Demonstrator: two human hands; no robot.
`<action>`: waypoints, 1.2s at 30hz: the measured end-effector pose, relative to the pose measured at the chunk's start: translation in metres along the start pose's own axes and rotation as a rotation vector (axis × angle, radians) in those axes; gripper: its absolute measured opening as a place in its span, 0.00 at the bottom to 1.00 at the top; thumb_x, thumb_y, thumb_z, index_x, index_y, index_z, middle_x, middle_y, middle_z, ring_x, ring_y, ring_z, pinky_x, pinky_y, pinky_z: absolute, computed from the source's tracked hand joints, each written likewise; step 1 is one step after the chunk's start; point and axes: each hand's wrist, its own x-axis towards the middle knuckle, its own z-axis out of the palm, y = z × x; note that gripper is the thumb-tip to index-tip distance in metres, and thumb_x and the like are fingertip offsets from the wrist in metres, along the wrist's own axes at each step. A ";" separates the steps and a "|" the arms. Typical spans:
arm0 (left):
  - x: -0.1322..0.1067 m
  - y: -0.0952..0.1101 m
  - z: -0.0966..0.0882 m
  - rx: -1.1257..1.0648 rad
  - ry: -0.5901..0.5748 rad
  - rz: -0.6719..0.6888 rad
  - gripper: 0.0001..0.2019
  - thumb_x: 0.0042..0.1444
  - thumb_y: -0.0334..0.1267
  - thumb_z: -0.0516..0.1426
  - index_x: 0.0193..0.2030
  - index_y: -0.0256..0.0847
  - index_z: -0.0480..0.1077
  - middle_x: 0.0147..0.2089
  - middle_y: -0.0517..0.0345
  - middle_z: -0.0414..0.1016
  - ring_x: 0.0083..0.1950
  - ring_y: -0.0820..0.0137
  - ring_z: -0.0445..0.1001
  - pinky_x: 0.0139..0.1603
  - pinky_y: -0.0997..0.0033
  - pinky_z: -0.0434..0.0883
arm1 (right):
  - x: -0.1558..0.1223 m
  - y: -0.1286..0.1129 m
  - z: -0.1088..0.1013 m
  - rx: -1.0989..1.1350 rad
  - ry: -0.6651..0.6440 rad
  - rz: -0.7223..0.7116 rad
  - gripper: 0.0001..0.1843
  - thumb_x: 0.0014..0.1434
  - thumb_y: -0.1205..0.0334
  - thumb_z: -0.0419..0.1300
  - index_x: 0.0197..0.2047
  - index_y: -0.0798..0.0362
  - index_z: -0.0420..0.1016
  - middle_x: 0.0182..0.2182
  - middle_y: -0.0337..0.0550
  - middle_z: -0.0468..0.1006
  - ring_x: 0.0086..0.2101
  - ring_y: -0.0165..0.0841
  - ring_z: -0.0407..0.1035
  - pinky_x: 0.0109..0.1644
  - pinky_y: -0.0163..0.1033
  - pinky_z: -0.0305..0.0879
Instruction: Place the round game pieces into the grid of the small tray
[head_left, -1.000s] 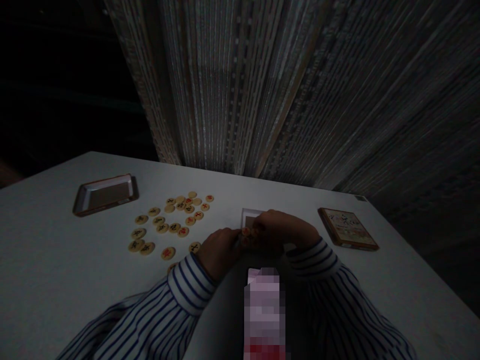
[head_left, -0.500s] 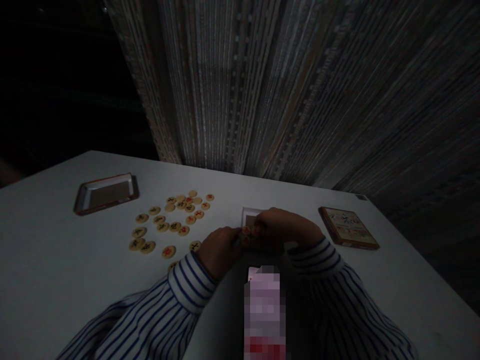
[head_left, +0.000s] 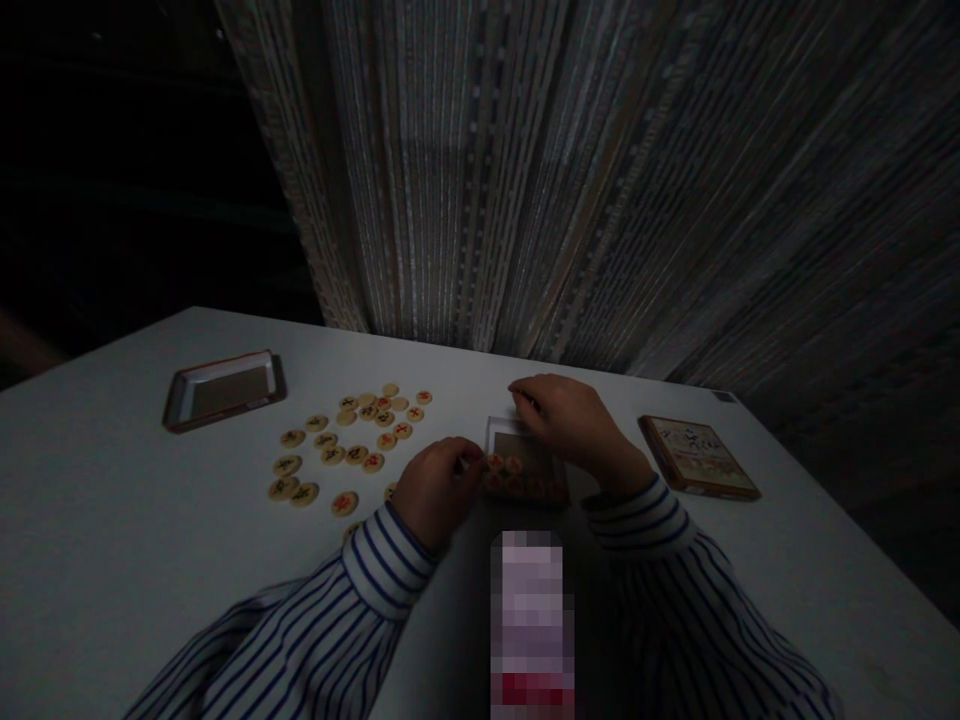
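Note:
Round wooden Chinese chess pieces (head_left: 352,435) with red and black characters lie scattered on the white table (head_left: 150,510). A small square tray (head_left: 525,455) in front of me holds a row of several red-marked pieces (head_left: 514,475). My left hand (head_left: 437,490) rests at the tray's left side, fingers curled close to those pieces. My right hand (head_left: 570,420) hangs over the tray's far edge, fingers curled. Neither hand clearly shows anything in its grip.
A brown-rimmed metal tray (head_left: 223,390) sits at the far left of the table, and a flat illustrated box (head_left: 699,458) lies at the right. A pixelated blurred patch (head_left: 531,620) covers the foreground. A striped curtain (head_left: 465,170) hangs behind the table.
My hands have parted. The right hand has lifted back over the tray's far edge, and the left has drawn slightly left, uncovering the red-marked pieces in the tray.

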 end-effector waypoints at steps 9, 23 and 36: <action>0.003 0.000 -0.017 -0.178 0.182 0.067 0.09 0.53 0.38 0.52 0.33 0.38 0.73 0.32 0.56 0.77 0.32 0.70 0.72 0.36 0.71 0.69 | 0.001 -0.010 -0.005 0.277 0.490 -0.048 0.10 0.60 0.66 0.51 0.39 0.55 0.73 0.32 0.45 0.79 0.34 0.32 0.72 0.37 0.36 0.67; 0.015 -0.044 -0.074 -0.073 0.277 -0.105 0.17 0.50 0.47 0.55 0.38 0.37 0.74 0.32 0.54 0.78 0.30 0.69 0.73 0.33 0.71 0.70 | 0.002 -0.017 -0.002 0.371 0.403 0.006 0.11 0.57 0.66 0.53 0.40 0.55 0.74 0.35 0.45 0.79 0.36 0.33 0.72 0.37 0.37 0.69; 0.010 -0.062 -0.076 0.308 0.098 -0.100 0.16 0.51 0.42 0.54 0.44 0.39 0.72 0.43 0.50 0.77 0.44 0.61 0.74 0.46 0.63 0.69 | 0.016 -0.033 -0.008 0.299 0.215 -0.012 0.11 0.57 0.65 0.52 0.41 0.54 0.75 0.35 0.44 0.79 0.35 0.34 0.72 0.39 0.38 0.68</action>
